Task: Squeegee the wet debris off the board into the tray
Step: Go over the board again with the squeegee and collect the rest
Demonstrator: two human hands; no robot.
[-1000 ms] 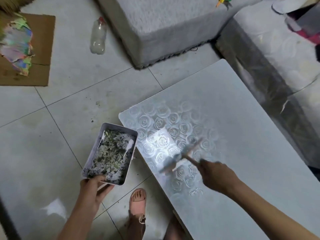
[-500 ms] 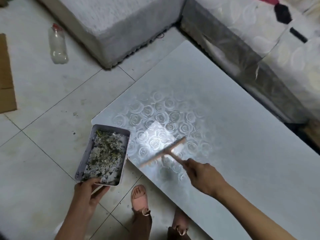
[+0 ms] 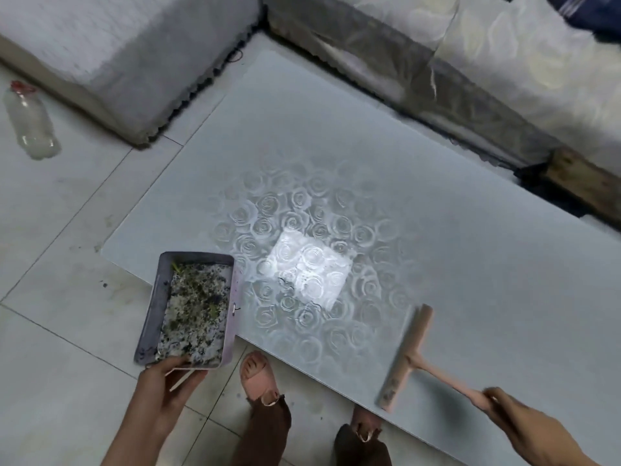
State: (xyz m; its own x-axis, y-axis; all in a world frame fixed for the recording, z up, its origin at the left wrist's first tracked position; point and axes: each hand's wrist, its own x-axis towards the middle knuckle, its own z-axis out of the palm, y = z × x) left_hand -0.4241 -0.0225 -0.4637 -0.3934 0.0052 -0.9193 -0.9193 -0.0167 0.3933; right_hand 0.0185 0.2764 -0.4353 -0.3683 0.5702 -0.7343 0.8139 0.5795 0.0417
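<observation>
Clear plastic, a bottle (image 3: 30, 122) lies on pale floor tiles (image 3: 67, 230) at far left. The left hand (image 3: 164, 388) grips the near end of a rectangular lilac tray (image 3: 153, 314), thumb over its rim. Speckled wet debris (image 3: 198, 311) fills the tray, whose right side meets the grey, rose-embossed board (image 3: 437, 213). Further right, the pink T-shaped squeegee (image 3: 408, 358) has its blade by the board's near edge, well apart from the tray. The right hand (image 3: 524, 428) is wrapped round the handle end. Quilted cushions (image 3: 117, 55) line the far side.
</observation>
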